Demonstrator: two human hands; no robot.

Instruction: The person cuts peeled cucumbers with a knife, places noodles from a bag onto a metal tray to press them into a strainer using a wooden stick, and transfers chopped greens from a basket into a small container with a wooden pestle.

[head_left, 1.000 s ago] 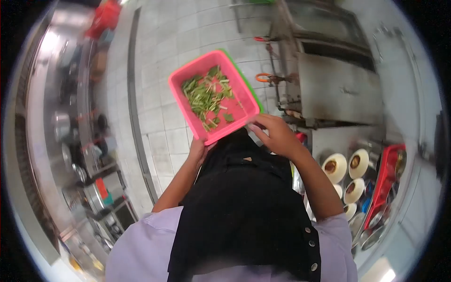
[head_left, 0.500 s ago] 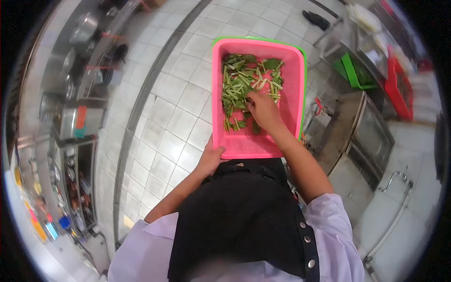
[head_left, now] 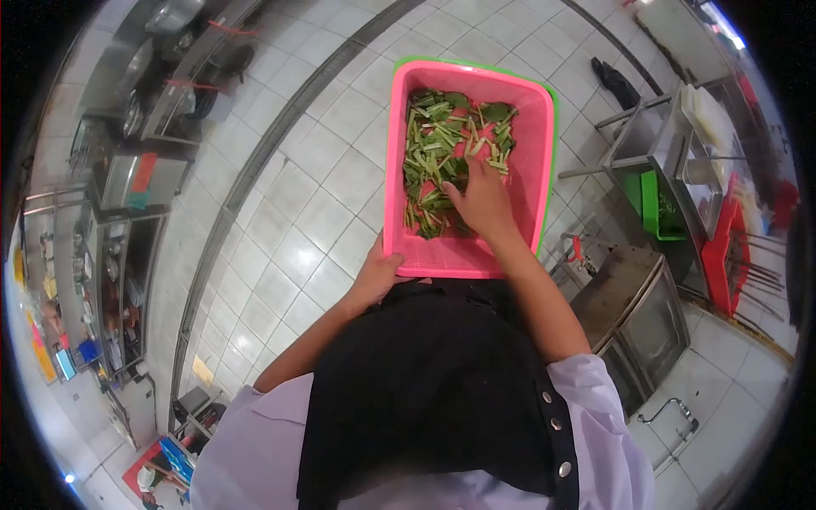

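A pink plastic basket [head_left: 450, 259] is held out in front of my body, with a green basket [head_left: 555, 140] showing along its far and right edges. Cut leafy greens [head_left: 435, 140], pieces of leaf and pale stem, lie spread over its bottom. At the near left corner my left hand [head_left: 374, 274] grips the basket, thumb over the rim and the other fingers hidden below. My right hand [head_left: 486, 204] reaches inside over the greens. Its thumb stands apart from the fingers, and no piece is visibly held.
A floor drain channel [head_left: 255, 161] curves across the white tiles. Steel shelving [head_left: 127, 280] with kitchenware lines the left side. To the right are a steel table [head_left: 671, 144], a green crate [head_left: 653, 204], a red crate [head_left: 722, 246] and a metal cabinet [head_left: 625, 297].
My right hand has gone from bent fingers among the greens to a more spread pose above them. The room around has shifted in view, while my left hand keeps its hold.
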